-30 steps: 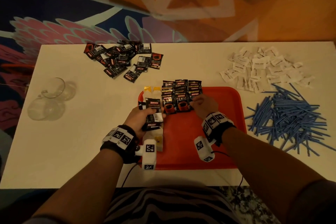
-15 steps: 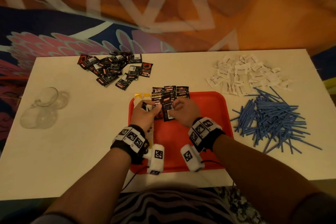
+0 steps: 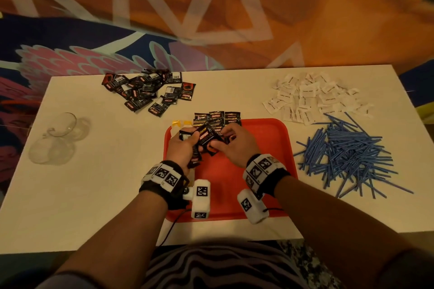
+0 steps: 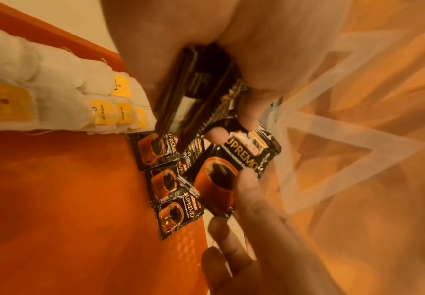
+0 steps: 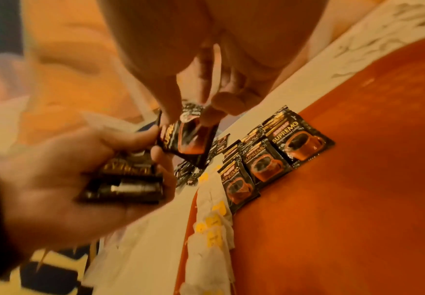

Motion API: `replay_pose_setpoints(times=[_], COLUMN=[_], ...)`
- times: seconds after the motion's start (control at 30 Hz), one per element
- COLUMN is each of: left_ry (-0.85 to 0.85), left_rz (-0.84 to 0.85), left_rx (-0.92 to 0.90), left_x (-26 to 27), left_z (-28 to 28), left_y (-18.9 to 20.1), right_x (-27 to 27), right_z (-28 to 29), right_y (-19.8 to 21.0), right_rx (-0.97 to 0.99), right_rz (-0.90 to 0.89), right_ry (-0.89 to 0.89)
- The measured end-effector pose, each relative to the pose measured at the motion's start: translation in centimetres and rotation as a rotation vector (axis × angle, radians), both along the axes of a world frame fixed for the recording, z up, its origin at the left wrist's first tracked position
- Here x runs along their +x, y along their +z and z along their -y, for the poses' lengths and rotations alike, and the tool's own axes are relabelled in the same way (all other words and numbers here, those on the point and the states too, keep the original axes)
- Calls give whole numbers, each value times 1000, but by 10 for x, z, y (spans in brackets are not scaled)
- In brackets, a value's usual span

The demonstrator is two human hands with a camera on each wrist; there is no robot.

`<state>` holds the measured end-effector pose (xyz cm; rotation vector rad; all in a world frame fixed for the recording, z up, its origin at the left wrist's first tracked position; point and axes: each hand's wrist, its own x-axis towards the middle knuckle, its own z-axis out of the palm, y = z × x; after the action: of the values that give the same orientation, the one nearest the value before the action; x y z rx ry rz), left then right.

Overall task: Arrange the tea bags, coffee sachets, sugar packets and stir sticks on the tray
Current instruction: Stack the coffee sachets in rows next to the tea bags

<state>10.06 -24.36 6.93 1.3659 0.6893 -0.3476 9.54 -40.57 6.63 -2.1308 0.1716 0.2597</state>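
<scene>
Fingers (image 3: 217, 145) newly pinching sachet (image 3: 209, 138) (lifted)

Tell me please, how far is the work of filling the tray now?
Done: tea bags line the red tray's left edge, with rows of coffee sachets beside them. In hand: the left hand holds a small stack; the right hand pinches one sachet. Left: the loose coffee pile, sugar packets and blue stir sticks, all on the table.
</scene>
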Motion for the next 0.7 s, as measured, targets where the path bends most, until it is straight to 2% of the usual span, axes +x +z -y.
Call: replay_pose_setpoints(times=[0.1, 0.2, 0.33, 0.5, 0.6, 0.7], left_ry=[12, -18, -109, -156, -203, -408], left_rz=[-16, -32, -18, 83, 112, 88], left_rx=[-63, -25, 164, 336, 460, 646], left_x=[-1, -1, -3, 1, 5, 9], left_z=[2, 5, 13, 19, 23, 26], left_y=[0, -3, -11, -19, -26, -31], right_x=[1, 1, 0, 4, 10, 15], right_z=[6, 8, 4, 8, 25, 48], right_y=[1, -1, -6, -17, -31, -52], right_rx=[57, 26, -124, -115, -149, -174], right_rz=[-136, -162, -137, -143, -204, -311], right_ry=[90, 136, 207, 216, 191, 107])
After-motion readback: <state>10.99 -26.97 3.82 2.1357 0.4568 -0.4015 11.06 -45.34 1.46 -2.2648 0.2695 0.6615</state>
